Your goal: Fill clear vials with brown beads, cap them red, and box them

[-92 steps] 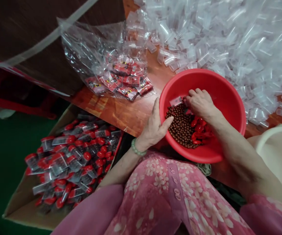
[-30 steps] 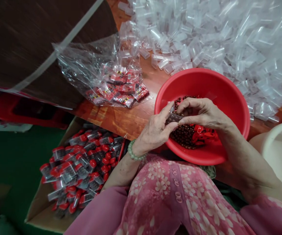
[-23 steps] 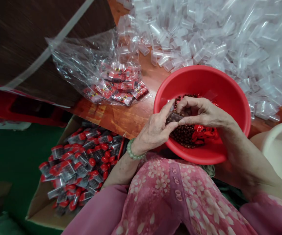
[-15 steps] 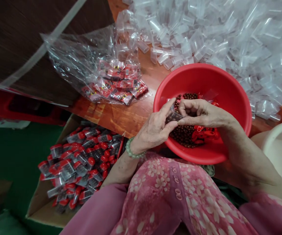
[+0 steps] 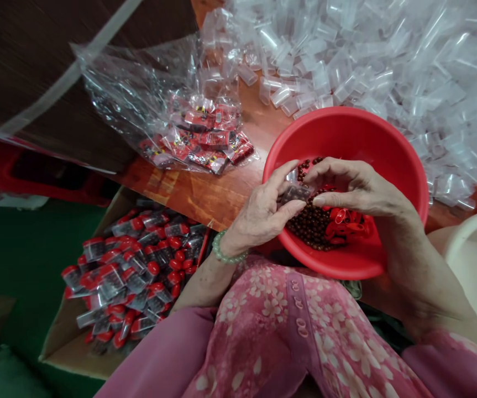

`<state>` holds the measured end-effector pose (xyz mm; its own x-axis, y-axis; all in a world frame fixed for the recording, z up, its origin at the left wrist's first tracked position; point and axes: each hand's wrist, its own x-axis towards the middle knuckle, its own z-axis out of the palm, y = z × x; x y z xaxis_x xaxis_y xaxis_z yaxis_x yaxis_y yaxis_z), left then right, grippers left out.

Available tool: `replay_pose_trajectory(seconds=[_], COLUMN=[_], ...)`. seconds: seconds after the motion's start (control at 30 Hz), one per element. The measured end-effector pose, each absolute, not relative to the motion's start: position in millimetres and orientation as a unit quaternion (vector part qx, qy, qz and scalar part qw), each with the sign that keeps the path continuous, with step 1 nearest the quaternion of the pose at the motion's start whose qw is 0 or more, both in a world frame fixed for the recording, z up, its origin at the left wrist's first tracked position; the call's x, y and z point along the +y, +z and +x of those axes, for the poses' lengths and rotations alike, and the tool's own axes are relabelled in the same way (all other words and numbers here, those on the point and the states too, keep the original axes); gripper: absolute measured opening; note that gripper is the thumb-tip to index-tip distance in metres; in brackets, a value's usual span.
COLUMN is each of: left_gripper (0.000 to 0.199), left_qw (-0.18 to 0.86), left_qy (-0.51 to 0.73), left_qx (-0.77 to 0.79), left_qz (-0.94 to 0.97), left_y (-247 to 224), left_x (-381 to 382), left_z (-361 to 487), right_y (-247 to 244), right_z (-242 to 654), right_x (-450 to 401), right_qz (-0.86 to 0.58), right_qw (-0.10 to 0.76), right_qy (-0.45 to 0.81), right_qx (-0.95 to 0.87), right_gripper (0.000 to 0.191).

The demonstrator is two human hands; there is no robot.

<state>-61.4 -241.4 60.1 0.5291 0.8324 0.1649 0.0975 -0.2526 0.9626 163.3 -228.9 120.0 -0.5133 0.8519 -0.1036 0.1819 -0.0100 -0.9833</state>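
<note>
My left hand (image 5: 263, 213) grips a small clear plastic container (image 5: 296, 193) with dark brown balls inside, its thumb below and fingers above. Just to the right is my right hand (image 5: 358, 187), thumb and fingers apart, nothing visible between them. Both hands are over a red basin (image 5: 408, 166). Loose brown balls (image 5: 310, 231) lie in the basin's near left part, beside a cluster of red plastic caps (image 5: 344, 225). The right hand hides some of the basin's contents.
Many clear empty containers (image 5: 387, 72) are heaped across the table's back. A clear bag of red printed packets (image 5: 207, 135) lies left. Below it, a cardboard box (image 5: 72, 354) holds red-capped filled containers (image 5: 132, 271). A whitish tub (image 5: 474, 249) stands at right.
My right hand has come off the container, moving slightly right with its fingers spreading. My left hand still holds the container in nearly the same spot.
</note>
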Motion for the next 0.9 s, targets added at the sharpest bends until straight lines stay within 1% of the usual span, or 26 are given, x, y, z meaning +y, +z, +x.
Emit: replay_pose_trajectory(seconds=[0.1,0.27,0.43,0.57,0.63,0.7,0.77,0.83,0.9], left_gripper=[0.069,0.071,0.067,0.06,0.053,0.044,0.036,0.031,0.027], left_qw=[0.551,0.597,0.613,0.629,0.634,0.631,0.622,0.611,0.602], left_qy=[0.355,0.356,0.358,0.373,0.396,0.423,0.439,0.447,0.451], left_qx=[0.324,0.301,0.288,0.286,0.29,0.302,0.311,0.312,0.309], left_qz=[0.682,0.653,0.643,0.619,0.598,0.577,0.568,0.573,0.582], left_y=[58.8,61.4,64.5,66.8,67.2,67.2,67.2,67.4,67.8], left_x=[-240.5,-239.3,-239.5,-238.1,-236.6,-235.4,-235.0,-235.5,-236.7], left_z=[-61.7,-62.6,-62.0,-60.7,-60.0,-59.4,-58.7,-57.8,-56.3], right_y=[123.6,122.9,118.3,126.3,130.1,130.2,125.7,117.4,106.5], right_z=[162.8,158.9,154.5,160.4,169.2,179.9,189.1,194.3,195.5], right_x=[-229.8,-229.2,-231.0,-232.7,-229.3,-223.2,-217.2,-214.6,-216.1], right_qz=[-0.404,-0.395,-0.388,-0.378,-0.375,-0.401,-0.461,-0.503,-0.51], right_qw=[0.292,0.264,0.282,0.275,0.225,0.145,0.035,-0.096,-0.208], right_qy=[0.569,0.562,0.574,0.6,0.597,0.533,0.407,0.299,0.252], right_qx=[-0.654,-0.677,-0.663,-0.649,-0.673,-0.731,-0.788,-0.805,-0.796], right_gripper=[0.026,0.021,0.028,0.028,0.027,0.033,0.027,0.02,0.021])
